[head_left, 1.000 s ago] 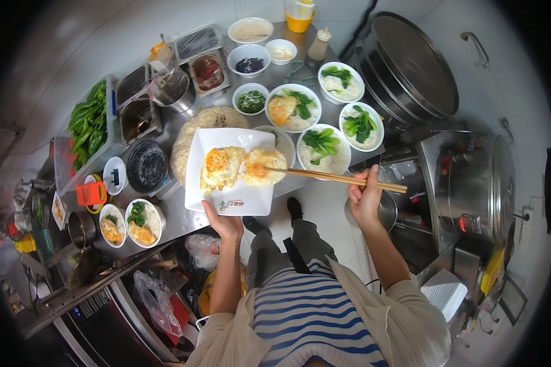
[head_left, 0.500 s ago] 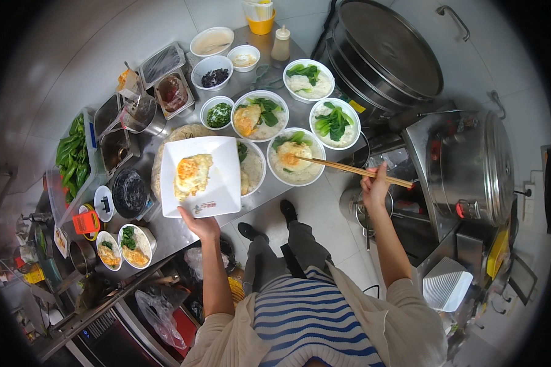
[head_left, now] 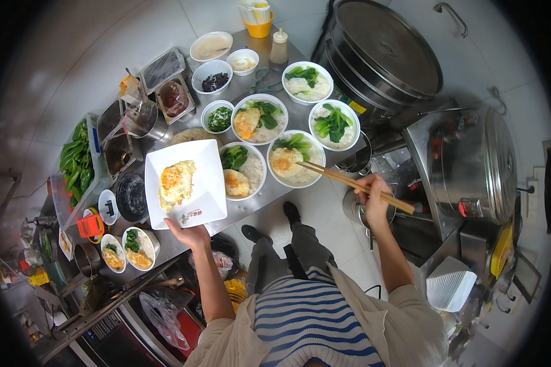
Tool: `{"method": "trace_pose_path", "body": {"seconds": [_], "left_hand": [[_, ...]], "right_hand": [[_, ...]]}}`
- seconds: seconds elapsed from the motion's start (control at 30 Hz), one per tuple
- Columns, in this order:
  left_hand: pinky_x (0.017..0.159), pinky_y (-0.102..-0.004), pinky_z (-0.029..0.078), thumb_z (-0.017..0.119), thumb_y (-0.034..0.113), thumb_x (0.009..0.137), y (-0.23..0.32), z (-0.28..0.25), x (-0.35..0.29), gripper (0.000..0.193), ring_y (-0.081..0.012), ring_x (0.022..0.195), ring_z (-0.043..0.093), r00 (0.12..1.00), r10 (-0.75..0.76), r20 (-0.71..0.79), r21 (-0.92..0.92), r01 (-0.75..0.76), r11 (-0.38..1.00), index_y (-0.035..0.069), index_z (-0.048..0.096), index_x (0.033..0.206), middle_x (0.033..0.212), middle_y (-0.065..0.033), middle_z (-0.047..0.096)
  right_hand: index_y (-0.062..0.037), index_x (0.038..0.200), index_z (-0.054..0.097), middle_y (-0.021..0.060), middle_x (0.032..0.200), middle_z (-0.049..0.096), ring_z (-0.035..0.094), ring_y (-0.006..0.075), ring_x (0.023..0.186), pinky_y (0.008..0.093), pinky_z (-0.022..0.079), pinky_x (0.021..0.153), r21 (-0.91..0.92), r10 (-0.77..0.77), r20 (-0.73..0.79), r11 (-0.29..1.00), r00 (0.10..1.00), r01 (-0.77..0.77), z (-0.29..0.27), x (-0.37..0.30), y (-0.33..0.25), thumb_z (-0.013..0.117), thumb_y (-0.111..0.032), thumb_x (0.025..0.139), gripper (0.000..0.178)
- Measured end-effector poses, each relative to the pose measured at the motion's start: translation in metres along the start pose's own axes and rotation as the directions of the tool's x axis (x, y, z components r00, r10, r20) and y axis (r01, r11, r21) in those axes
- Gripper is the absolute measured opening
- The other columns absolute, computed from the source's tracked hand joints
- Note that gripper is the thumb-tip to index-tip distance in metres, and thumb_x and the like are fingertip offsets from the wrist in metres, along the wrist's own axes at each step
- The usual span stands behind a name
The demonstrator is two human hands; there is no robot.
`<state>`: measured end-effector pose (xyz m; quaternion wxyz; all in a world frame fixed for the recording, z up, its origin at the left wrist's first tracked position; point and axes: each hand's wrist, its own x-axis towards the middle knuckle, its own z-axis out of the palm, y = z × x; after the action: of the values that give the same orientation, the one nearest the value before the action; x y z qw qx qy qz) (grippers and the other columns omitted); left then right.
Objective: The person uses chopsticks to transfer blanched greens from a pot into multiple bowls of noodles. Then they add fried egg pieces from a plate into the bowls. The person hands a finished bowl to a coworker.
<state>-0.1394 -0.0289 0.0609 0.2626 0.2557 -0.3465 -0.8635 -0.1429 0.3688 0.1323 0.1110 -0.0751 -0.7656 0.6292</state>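
Observation:
My left hand (head_left: pixel 190 235) grips the near edge of a square white plate (head_left: pixel 209 177), with one fried egg (head_left: pixel 177 183) lying on it. Chopsticks (head_left: pixel 343 177) are held in my right hand (head_left: pixel 375 194), tips touching a fried egg (head_left: pixel 285 163) in a round white bowl (head_left: pixel 277 176) of rice and greens. Just right of the plate, another bowl (head_left: pixel 264 166) has rice, greens and an egg. Behind them sits a third bowl with egg, greens (head_left: pixel 267 116) and rice. Two bowls at the right hold rice and leafy greens (head_left: pixel 333 125), (head_left: pixel 306 74) without a visible egg.
Small bowls of chopped greens (head_left: pixel 219 118) and dark pickles (head_left: pixel 215 82) stand at the back of the steel counter. Green peppers (head_left: pixel 76 160) fill a clear bin at left. Two oval tubs of food (head_left: pixel 139 249) sit near the left front. Large steel pots (head_left: pixel 465 168) stand at right.
The plate has moved left and slightly nearer, uncovering more of the bowl beside it. The egg under the chopsticks sits farther left in its bowl, and the chopsticks slope more steeply.

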Motion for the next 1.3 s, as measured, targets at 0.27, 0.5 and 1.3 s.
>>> {"method": "trace_pose_path", "body": {"seconds": [0.27, 0.5, 1.3], "left_hand": [[0.105, -0.0406, 0.034, 0.035, 0.046, 0.097, 0.006, 0.004, -0.003, 0.059, -0.0275, 0.126, 0.042, 0.997, -0.065, 0.048, -0.016, 0.066, 0.998, 0.005, 0.03, 0.141, 0.138, -0.0125, 0.042], [0.105, -0.0409, 0.034, 0.035, 0.047, 0.097, 0.002, 0.012, -0.006, 0.061, -0.0279, 0.127, 0.042, 0.991, -0.108, 0.083, -0.055, 0.113, 0.992, 0.005, 0.029, 0.141, 0.139, -0.0131, 0.041], [0.101, -0.0402, 0.036, 0.033, 0.047, 0.097, -0.031, 0.052, -0.047, 0.058, -0.0258, 0.12, 0.047, 0.869, -0.381, 0.316, 0.018, 0.396, 0.918, 0.006, 0.034, 0.138, 0.132, -0.0102, 0.048]], "right_hand": [[0.005, 0.082, 0.058, 0.0117, 0.071, 0.056, 0.053, 0.0179, 0.052, 0.0286, 0.043, 0.048, -0.15, -0.333, 0.428, 0.891, 0.84, 0.429, 0.017, 0.011, 0.0, 0.052, 0.0, 0.08, 0.008], [0.0045, 0.079, 0.058, 0.0105, 0.069, 0.056, 0.053, 0.0145, 0.05, 0.0274, 0.043, 0.047, -0.16, -0.332, 0.369, 0.897, 0.868, 0.412, 0.007, 0.001, -0.001, 0.051, -0.006, 0.084, 0.014], [-0.0055, 0.092, 0.048, 0.0108, 0.077, 0.06, 0.058, 0.0157, 0.057, 0.0271, 0.05, 0.048, 0.603, 0.134, 0.227, 0.759, 0.965, -0.247, 0.062, -0.002, -0.019, 0.021, -0.064, 0.092, 0.065]]}}
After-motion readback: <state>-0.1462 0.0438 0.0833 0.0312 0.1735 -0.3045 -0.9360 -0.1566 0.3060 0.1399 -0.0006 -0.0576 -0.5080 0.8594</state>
